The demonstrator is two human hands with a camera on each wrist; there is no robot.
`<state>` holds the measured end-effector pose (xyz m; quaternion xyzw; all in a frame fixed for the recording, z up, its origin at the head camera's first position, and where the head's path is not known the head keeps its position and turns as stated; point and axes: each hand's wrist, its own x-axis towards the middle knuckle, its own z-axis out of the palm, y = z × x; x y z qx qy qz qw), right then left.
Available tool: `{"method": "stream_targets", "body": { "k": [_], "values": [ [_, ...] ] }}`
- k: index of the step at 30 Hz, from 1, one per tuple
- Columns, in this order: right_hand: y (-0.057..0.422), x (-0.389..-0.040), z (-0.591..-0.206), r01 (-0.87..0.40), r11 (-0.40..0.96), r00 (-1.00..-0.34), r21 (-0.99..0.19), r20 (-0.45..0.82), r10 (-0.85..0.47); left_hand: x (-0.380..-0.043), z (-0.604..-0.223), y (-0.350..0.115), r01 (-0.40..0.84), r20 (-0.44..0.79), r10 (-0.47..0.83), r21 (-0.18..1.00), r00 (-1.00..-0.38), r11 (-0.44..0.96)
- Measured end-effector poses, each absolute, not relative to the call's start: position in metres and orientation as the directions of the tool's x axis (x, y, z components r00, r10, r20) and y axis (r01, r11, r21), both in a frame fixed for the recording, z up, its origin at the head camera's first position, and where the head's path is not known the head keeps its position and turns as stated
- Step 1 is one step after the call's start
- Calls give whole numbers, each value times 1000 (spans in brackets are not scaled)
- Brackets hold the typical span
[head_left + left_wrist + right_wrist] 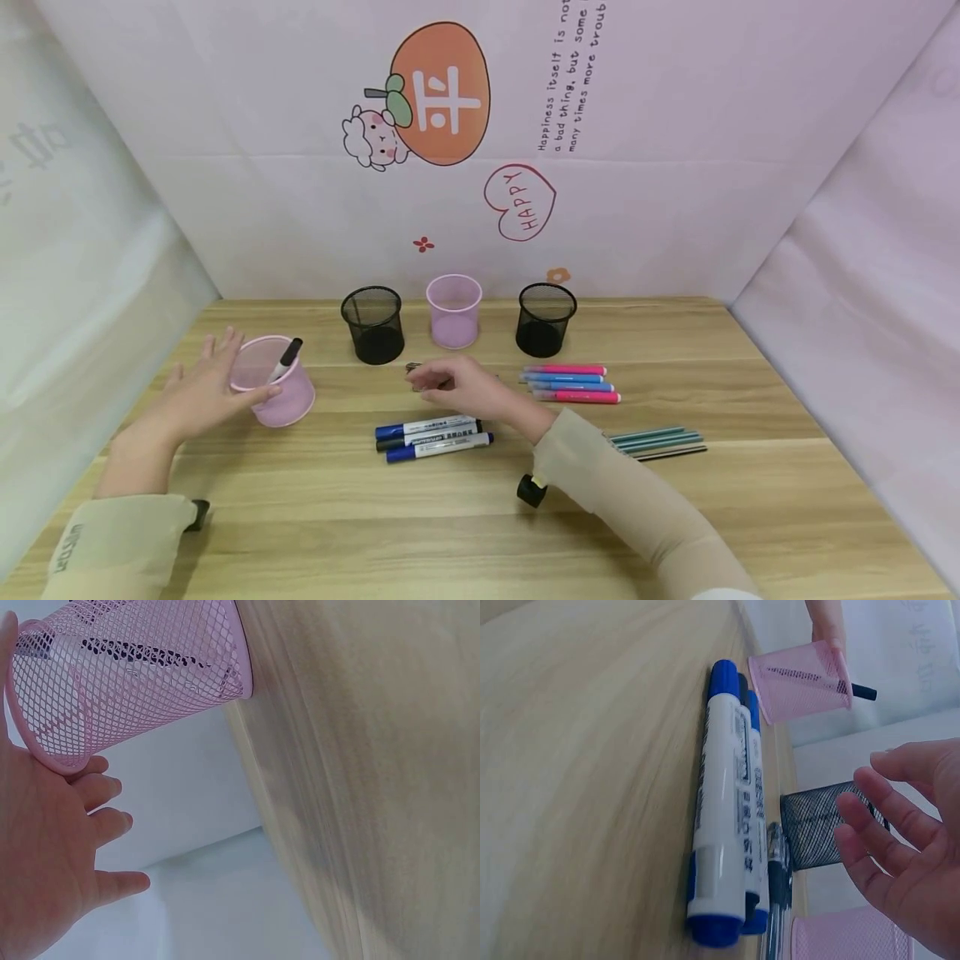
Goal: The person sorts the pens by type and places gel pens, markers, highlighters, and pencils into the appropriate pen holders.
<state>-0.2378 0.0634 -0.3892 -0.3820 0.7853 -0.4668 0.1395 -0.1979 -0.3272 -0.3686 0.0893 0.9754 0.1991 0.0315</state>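
- Left hand [198, 392]: fingers spread, unclenched, touching the rim of a pink mesh cup [288, 404]; cup upright at the table's left.
- Right hand [468, 387]: released, fingers loosely bent above dark pens [780, 874].
- Marker [284, 361] in that cup: long axis steeply tilted, black-capped end up, past the rim, leaning right in head view.
- Three markers [438, 435] on the table, nearer the person than the right hand: side by side, roughly left–right, large caps (blue, black, blue) pointing left. Barrel print too small to read.
- Felt pens [573, 387], pink and blue: left–right, white ends right.
- Pencils [660, 436]: left–right, rising slightly rightward.
- Left sleeve [123, 533] reads "LetsSlim".
- Wall heart [520, 202]: "HAPPY", sideways. Wall text [572, 92] starts "Happiness itself is not", cut off at top.
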Motion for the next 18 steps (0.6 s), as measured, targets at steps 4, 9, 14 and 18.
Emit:
{"method": "stream_targets", "body": {
  "k": [4,9,14,18],
  "values": [
    [67,-241,-393,-497,320,-649,-806,101,-754,-198,-369,-328,162,-26,187,396,-982,904],
    [72,-241,-395,-539,420,-617,-730,2,-787,-199,-367,-327,160,-35,189,396,-981,904],
    [72,-241,-398,-565,471,-590,-677,-68,-805,-199,-365,-326,159,-39,189,392,-981,906],
    [69,-241,-397,-586,478,-566,-655,-91,-819,-199,-365,-326,153,-44,186,395,-982,906]
  ]
}}
